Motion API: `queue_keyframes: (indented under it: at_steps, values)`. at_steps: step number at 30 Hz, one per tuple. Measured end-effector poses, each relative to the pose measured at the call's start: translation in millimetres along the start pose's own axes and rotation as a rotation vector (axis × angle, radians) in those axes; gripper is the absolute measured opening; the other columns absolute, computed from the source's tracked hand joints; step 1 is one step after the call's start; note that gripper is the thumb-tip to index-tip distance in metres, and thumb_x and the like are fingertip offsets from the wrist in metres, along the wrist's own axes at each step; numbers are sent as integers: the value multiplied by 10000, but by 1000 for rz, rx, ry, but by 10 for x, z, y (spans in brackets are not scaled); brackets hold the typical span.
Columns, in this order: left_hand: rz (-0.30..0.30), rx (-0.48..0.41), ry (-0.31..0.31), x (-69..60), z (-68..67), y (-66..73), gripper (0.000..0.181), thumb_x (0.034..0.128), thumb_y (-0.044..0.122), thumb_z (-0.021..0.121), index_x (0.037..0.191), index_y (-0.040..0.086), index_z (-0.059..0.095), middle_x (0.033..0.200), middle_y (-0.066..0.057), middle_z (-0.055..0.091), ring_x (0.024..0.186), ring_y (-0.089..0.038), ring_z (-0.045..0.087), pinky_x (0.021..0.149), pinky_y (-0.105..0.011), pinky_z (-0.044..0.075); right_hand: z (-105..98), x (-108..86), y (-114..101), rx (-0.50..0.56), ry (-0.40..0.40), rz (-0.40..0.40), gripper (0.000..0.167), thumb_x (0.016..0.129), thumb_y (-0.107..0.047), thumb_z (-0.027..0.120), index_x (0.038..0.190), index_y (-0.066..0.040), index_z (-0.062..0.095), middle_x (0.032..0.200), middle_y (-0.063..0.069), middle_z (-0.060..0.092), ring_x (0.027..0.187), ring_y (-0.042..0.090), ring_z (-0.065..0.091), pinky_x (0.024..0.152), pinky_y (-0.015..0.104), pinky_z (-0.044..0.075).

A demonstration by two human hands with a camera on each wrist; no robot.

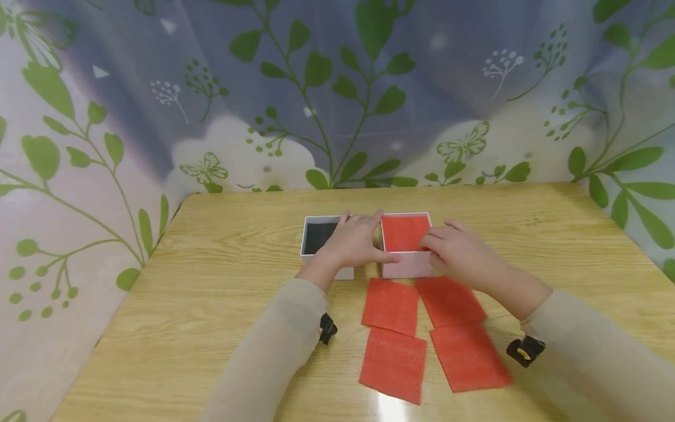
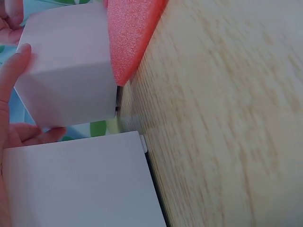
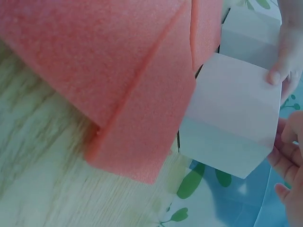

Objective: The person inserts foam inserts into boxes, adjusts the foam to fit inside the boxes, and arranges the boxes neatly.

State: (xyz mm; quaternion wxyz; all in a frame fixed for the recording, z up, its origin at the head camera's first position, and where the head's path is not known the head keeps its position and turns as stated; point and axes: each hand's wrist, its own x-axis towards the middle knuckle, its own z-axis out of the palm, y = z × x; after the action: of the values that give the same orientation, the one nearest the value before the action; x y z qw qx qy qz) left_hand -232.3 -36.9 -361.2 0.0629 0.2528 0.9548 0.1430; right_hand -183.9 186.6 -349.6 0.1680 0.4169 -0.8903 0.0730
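My left hand [image 1: 354,239] [image 2: 10,75] grips the left side of the right-hand box [image 1: 406,266] [image 2: 68,61] [image 3: 227,111], its thumb on the front wall. That pale, open-topped box has a red square [image 1: 401,231] inside. At its right rim are the bent fingers of my right hand [image 1: 464,255] [image 3: 289,165], the fingertips over the edge. Whether they pinch the red square too is hidden. Several red squares [image 1: 390,308] [image 3: 137,118] lie flat on the wood before the box.
A second pale box [image 1: 345,274] [image 2: 85,184] with a dark inside [image 1: 319,234] stands just left of the first, partly behind my left hand. Beyond the back edge of the wooden table [image 1: 237,305] hangs a leaf-patterned curtain [image 1: 443,70].
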Motion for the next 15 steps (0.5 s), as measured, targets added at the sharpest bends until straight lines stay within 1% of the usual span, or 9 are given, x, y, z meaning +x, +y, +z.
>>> queue_keyframes:
  at_steps: [4,8,12,15]
  values:
    - [-1,-9,-8,-1,19,-4,1080,704,705,623,1498,111,195,1458,0,374,1321,-231,326,1111,-485,45,47,22,-27,-21,-4,-1,157,741,29,691,879,-41,659,845,48,616,814,241,596,900,505,409]
    - [0,-5,-1,2,35,-14,1074,708,706,618,1498,113,198,1450,4,386,1314,-229,336,1111,-488,46,73,76,-69,9,-38,15,141,766,-14,696,901,-44,666,856,31,610,802,211,587,871,450,440]
    - [10,4,9,11,22,-17,1067,712,707,613,1495,106,207,1447,-3,391,1307,-231,346,1110,-492,54,83,160,-114,72,-54,36,120,788,-42,700,902,-51,665,850,16,588,747,174,565,736,365,492]
    - [15,14,11,20,1,-10,1052,723,689,620,1494,103,209,1450,-13,386,1308,-230,345,1109,-492,59,92,226,-143,104,-46,37,105,797,-70,708,890,-60,660,841,10,569,725,157,544,666,320,492]
